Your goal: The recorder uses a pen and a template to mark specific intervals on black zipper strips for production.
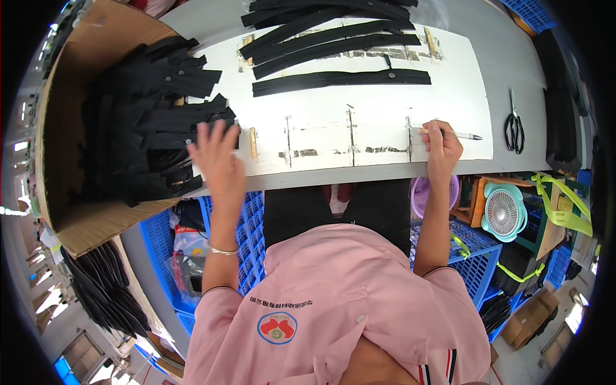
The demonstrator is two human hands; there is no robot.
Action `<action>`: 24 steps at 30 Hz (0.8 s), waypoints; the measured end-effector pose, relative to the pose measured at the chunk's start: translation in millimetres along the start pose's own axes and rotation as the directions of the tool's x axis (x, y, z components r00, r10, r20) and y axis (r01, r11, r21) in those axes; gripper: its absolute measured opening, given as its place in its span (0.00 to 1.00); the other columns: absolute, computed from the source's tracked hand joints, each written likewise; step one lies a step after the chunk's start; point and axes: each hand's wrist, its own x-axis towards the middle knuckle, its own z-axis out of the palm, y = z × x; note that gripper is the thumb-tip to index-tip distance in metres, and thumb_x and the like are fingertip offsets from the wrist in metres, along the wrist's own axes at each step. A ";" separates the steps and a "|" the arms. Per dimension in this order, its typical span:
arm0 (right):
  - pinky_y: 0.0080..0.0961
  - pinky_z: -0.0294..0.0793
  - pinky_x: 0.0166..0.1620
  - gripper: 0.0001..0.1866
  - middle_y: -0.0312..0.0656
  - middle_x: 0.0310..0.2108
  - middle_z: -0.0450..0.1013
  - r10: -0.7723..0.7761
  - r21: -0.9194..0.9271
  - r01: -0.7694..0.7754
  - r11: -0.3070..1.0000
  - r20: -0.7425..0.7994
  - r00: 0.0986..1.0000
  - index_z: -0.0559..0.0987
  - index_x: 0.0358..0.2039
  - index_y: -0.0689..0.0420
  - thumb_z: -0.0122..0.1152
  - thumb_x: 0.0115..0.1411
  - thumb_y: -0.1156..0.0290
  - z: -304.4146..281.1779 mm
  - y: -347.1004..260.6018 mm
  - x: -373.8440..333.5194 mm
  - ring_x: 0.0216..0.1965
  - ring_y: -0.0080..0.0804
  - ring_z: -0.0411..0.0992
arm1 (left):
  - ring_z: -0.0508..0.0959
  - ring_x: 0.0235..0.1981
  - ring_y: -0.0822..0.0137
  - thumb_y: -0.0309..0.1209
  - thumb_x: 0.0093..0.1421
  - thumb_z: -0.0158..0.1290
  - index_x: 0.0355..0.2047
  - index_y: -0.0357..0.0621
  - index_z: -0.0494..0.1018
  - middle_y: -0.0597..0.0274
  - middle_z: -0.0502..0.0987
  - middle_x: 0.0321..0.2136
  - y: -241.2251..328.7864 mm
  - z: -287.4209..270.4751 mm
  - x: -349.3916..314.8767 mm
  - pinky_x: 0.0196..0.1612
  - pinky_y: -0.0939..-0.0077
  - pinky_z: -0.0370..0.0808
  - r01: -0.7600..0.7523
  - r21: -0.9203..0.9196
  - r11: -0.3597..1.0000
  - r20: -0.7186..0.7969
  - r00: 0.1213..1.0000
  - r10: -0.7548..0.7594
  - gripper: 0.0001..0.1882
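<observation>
My left hand (219, 157) is open with its fingers spread, slightly smeared. It hovers at the ends of the black zipper strips (147, 122) heaped in a cardboard box at the left. In my right hand (443, 147) is a pen (467, 136), lying crosswise through the fingers. That hand is at the right part of a white board (378, 135) with dark marked lines. One single black zipper (340, 79) lies across the board, its slider near the right end. Beyond it, several more black zippers (333, 48) overlap in a loose stack.
Black-handled scissors (514, 131) lie right of the board on the grey table (513, 64). The cardboard box (70, 83) stands at the left edge. Below the table are blue crates (160, 250), a purple basket (452, 192) and a turquoise fan (504, 213).
</observation>
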 end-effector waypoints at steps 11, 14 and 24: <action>0.15 0.70 0.31 0.07 0.34 0.26 0.79 -0.045 0.017 0.046 0.999 -0.046 0.998 0.84 0.40 0.62 0.62 0.69 0.72 11.1 -2.9 -0.5 0.26 0.14 0.71 | 0.75 0.64 0.54 0.29 0.64 0.60 0.40 0.49 0.82 0.60 0.82 0.53 42.5 40.4 30.6 0.74 0.42 0.48 -0.105 -0.275 0.956 -0.123 0.990 0.074 0.05; 0.18 0.71 0.31 0.13 0.37 0.23 0.78 0.013 -0.142 -0.017 0.990 -0.032 0.999 0.82 0.52 0.59 0.62 0.69 0.71 17.8 -28.9 -9.0 0.26 0.18 0.74 | 0.71 0.67 0.55 0.33 0.65 0.60 0.49 0.50 0.83 0.56 0.79 0.58 117.6 75.7 24.8 0.75 0.44 0.47 -0.151 -0.393 0.907 0.010 0.986 0.169 0.12; 0.47 0.62 0.67 0.27 0.38 0.57 0.78 -0.432 -0.631 0.516 0.579 0.300 0.851 0.76 0.61 0.54 0.69 0.60 0.70 21.8 -7.2 -59.1 0.63 0.39 0.71 | 0.55 0.75 0.47 0.35 0.65 0.59 0.69 0.41 0.66 0.49 0.62 0.72 178.3 78.3 2.6 0.74 0.39 0.41 -0.200 -0.449 0.871 0.110 0.955 0.276 0.33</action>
